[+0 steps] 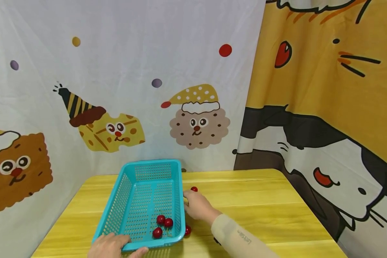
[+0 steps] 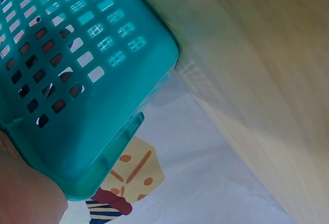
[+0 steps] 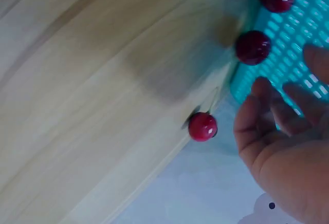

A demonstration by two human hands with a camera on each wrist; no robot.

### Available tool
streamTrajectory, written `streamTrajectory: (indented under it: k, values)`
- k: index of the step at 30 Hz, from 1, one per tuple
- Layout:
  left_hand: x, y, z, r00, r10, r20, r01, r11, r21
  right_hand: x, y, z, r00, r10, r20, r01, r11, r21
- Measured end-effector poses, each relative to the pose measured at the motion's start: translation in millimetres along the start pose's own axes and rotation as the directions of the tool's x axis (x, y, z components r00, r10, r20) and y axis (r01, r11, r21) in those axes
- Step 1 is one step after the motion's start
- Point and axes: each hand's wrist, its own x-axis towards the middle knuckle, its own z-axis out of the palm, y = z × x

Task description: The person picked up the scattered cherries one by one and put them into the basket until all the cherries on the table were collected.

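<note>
A turquoise plastic basket (image 1: 151, 195) with perforated walls stands on the table, several dark red cherries (image 1: 157, 233) inside near its front right corner. My left hand (image 1: 108, 246) grips the front left of its rim; in the left wrist view part of that hand (image 2: 31, 188) shows beside the basket rim (image 2: 85, 188). Beside the basket's right wall, my right hand (image 1: 198, 206) has loosely bent fingers and nothing between them. One cherry (image 3: 253, 47) lies near its fingertips against the basket. Another cherry (image 3: 202, 126), with a stem, lies by the table's far edge.
The yellow wood-grain table (image 1: 251, 204) extends to the right of the basket. One more cherry (image 1: 187, 230) lies outside the basket's front right corner. A cartoon-printed cloth (image 1: 193, 43) hangs behind the table, and a yellow one (image 1: 309, 79) hangs at the right.
</note>
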Motion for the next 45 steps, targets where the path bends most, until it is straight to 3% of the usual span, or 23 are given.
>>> streamTrajectory:
  k: [4, 7, 11, 18, 21, 24, 30, 38, 42, 45]
  values:
    - [-0.3, 0.3, 0.7, 1.0, -0.002, 0.002, 0.002, 1.0, 0.005, -5.6, 6.2, 2.0, 0.989, -0.121, 0.08, 0.133, 0.976, -0.17]
    - [0.1, 0.5, 0.9, 1.0, 0.004, -0.012, -0.004, 1.0, 0.008, -8.2, 7.8, 4.3, 0.978, -0.193, 0.085, 0.208, 0.95, -0.234]
    - [0.6, 1.0, 0.8, 0.999, 0.021, -0.046, -0.02, 1.0, 0.012, -9.5, 7.6, 6.0, 0.971, -0.234, 0.056, 0.241, 0.93, -0.278]
    - [0.2, 0.4, -0.2, 1.0, 0.012, -0.018, -0.012, 1.0, 0.019, -2.9, 10.3, 9.6, 0.957, -0.288, 0.018, 0.274, 0.887, -0.373]
    - [0.4, 0.0, 0.1, 1.0, 0.007, 0.005, -0.007, 1.0, 0.022, -0.6, 12.2, 11.4, 0.959, -0.284, 0.017, 0.27, 0.889, -0.371]
    - [0.7, 0.3, 0.4, 1.0, 0.008, 0.026, -0.009, 1.0, 0.021, -0.9, 14.1, 12.7, 0.968, -0.248, 0.025, 0.242, 0.911, -0.333]
    - [0.9, 0.5, 0.3, 1.0, 0.017, -0.015, -0.016, 1.0, 0.014, -3.3, 17.9, 8.1, 0.977, -0.204, 0.064, 0.214, 0.926, -0.311]
    - [2.5, 1.0, -0.6, 0.998, -0.014, 0.054, 0.013, 1.0, 0.018, -11.0, 25.8, -36.1, 0.982, -0.18, 0.052, 0.187, 0.928, -0.324]
    - [4.2, 1.4, -1.4, 0.995, -0.034, 0.091, 0.033, 0.999, 0.011, -4.2, 17.3, -73.7, 0.991, -0.117, -0.068, 0.089, 0.942, -0.324]
    - [2.5, 1.5, -0.2, 0.996, -0.045, 0.08, 0.045, 0.999, -0.001, 4.2, 0.3, -98.2, 0.974, -0.08, -0.212, 0.016, 0.957, -0.289]
